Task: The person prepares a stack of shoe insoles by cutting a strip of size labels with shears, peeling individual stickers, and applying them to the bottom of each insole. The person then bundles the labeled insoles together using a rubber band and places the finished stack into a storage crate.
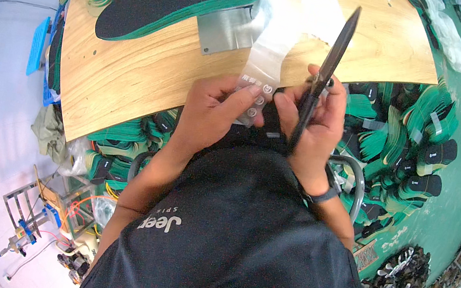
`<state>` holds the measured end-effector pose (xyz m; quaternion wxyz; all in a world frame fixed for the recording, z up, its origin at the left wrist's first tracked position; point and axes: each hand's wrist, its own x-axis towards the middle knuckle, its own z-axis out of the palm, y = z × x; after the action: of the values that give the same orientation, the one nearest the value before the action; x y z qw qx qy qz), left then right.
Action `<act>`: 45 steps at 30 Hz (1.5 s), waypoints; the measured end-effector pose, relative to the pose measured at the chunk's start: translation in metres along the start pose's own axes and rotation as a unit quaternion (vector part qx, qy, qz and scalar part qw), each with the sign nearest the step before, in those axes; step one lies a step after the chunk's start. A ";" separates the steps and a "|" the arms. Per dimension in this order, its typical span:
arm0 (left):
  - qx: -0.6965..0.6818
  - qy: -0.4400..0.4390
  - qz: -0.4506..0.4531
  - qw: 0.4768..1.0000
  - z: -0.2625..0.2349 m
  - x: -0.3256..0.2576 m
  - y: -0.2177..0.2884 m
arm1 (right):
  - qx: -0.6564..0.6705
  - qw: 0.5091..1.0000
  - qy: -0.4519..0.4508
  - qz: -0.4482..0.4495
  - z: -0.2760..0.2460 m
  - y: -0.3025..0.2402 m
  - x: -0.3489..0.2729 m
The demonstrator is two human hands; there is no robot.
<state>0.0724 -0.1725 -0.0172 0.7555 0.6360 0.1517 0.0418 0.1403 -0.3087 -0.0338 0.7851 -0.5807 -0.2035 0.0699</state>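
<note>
Spanning the upper half of the frame, a wooden worktable [134, 68] is carrying a stack of black-and-green insoles [174, 2] at upper left. Just above frame centre, the left hand [212, 105] is pinching a clear label strip [263, 68] that is trailing up onto the table, while the right hand [316, 115] is clamping closed black scissors [323, 74], blades pointing upward. The strip is looking light, limp and slippery, so gripping it near its lower end is seeming best.

Bright, even light, soft shadows; fisheye bending and dark corners.
</note>
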 end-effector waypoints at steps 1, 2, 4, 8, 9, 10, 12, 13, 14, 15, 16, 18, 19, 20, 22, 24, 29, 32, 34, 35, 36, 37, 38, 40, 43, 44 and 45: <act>0.012 0.016 0.017 1.000 -0.003 -0.001 0.002 | 0.050 0.992 0.026 0.116 -0.002 -0.013 -0.003; 0.024 0.033 0.034 0.999 -0.005 -0.002 0.004 | 0.034 0.984 -0.017 0.171 -0.017 -0.018 -0.003; 0.011 0.093 0.045 0.995 -0.006 -0.001 0.008 | -0.028 0.965 -0.078 0.247 -0.048 -0.017 -0.012; 0.020 0.084 0.049 0.995 -0.013 0.013 0.015 | 0.000 0.940 -0.183 0.286 -0.078 -0.015 -0.038; 0.007 0.076 0.041 0.996 -0.015 0.013 0.013 | -0.010 0.933 -0.214 0.290 -0.079 -0.014 -0.038; -0.006 0.067 0.033 0.997 -0.016 0.013 0.011 | -0.018 0.924 -0.244 0.293 -0.080 -0.013 -0.039; -0.023 0.057 0.021 0.998 -0.016 0.014 0.009 | -0.022 0.918 -0.259 0.300 -0.082 -0.009 -0.033; -0.027 0.057 0.017 0.998 -0.015 0.013 0.009 | -0.025 0.914 -0.267 0.304 -0.083 -0.008 -0.031; -0.031 0.058 0.013 0.998 -0.014 0.013 0.009 | -0.046 0.911 -0.279 0.300 -0.082 -0.009 -0.029; -0.032 0.050 0.005 0.998 -0.012 0.013 0.011 | -0.069 0.907 -0.292 0.295 -0.081 -0.011 -0.026; -0.034 0.044 -0.003 0.998 -0.010 0.013 0.013 | -0.092 0.903 -0.304 0.290 -0.081 -0.013 -0.023; -0.024 0.016 -0.016 0.999 -0.009 0.014 0.014 | -0.110 0.900 -0.319 0.277 -0.081 -0.014 -0.017; -0.012 -0.004 -0.022 1.000 -0.009 0.014 0.013 | -0.111 0.902 -0.323 0.264 -0.080 -0.015 -0.014; -0.001 -0.025 -0.027 0.999 -0.009 0.014 0.012 | -0.111 0.904 -0.327 0.252 -0.079 -0.017 -0.011; 0.023 -0.048 -0.041 0.998 -0.007 0.015 0.013 | -0.117 0.907 -0.326 0.240 -0.078 -0.018 -0.008; 0.043 -0.062 -0.050 0.996 -0.004 0.015 0.013 | -0.124 0.908 -0.327 0.231 -0.077 -0.020 -0.005; 0.018 -0.063 -0.055 0.996 0.000 0.014 0.013 | -0.150 0.902 -0.342 0.218 -0.081 -0.021 -0.003; 0.034 -0.067 -0.061 0.995 0.000 0.015 0.013 | -0.179 0.882 -0.353 0.257 -0.089 -0.020 -0.008; 0.052 -0.067 -0.058 0.995 0.000 0.015 0.012 | -0.183 0.888 -0.346 0.243 -0.090 -0.020 -0.008; 0.062 -0.065 -0.055 0.994 0.001 0.014 0.012 | -0.184 0.890 -0.343 0.236 -0.090 -0.020 -0.008; 0.071 -0.064 -0.053 0.994 0.003 0.013 0.013 | -0.172 0.901 -0.335 0.215 -0.088 -0.021 -0.008; 0.075 -0.073 -0.058 0.993 0.004 0.012 0.014 | -0.159 0.911 -0.328 0.193 -0.085 -0.022 -0.008; 0.078 -0.081 -0.063 0.992 0.004 0.011 0.017 | -0.147 0.920 -0.319 0.172 -0.083 -0.024 -0.008; 0.090 -0.094 -0.070 0.989 0.004 0.010 0.022 | -0.151 0.920 -0.322 0.166 -0.081 -0.029 -0.006; 0.129 -0.109 -0.069 0.983 0.003 0.010 0.023 | -0.180 0.904 -0.336 0.192 -0.087 -0.030 -0.011; 0.154 -0.116 -0.066 0.979 0.000 0.010 0.018 | -0.194 0.896 -0.343 0.206 -0.090 -0.028 -0.014; 0.173 -0.124 -0.061 0.975 -0.001 0.011 0.012 | -0.205 0.906 -0.318 0.190 -0.093 -0.027 -0.020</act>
<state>0.0843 -0.1663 -0.0071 0.6480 0.7469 0.1000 -0.1108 0.1560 -0.4059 -0.0359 0.5140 -0.7037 -0.3383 0.3552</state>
